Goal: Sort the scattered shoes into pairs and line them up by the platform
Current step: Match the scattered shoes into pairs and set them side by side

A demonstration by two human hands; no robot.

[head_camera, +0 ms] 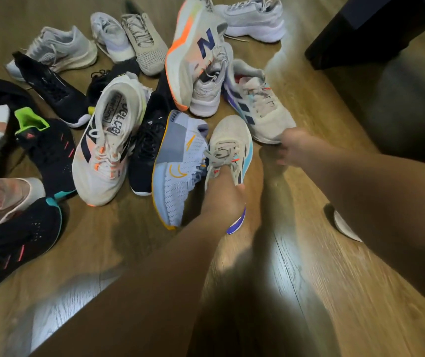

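Several shoes lie scattered on the wooden floor. My left hand grips a beige shoe with navy stripes, a light blue side and a purple sole at its heel. My right hand holds the toe of its matching beige striped shoe a little further away. A light blue knit shoe with a yellow sole lies just left of the one in my left hand. A white and orange shoe with a navy N leans on a pale grey shoe.
Black shoes with green and pink accents and a white and orange shoe lie to the left. Grey and white shoes sit at the back. A dark platform stands at the upper right. Bare floor lies near me.
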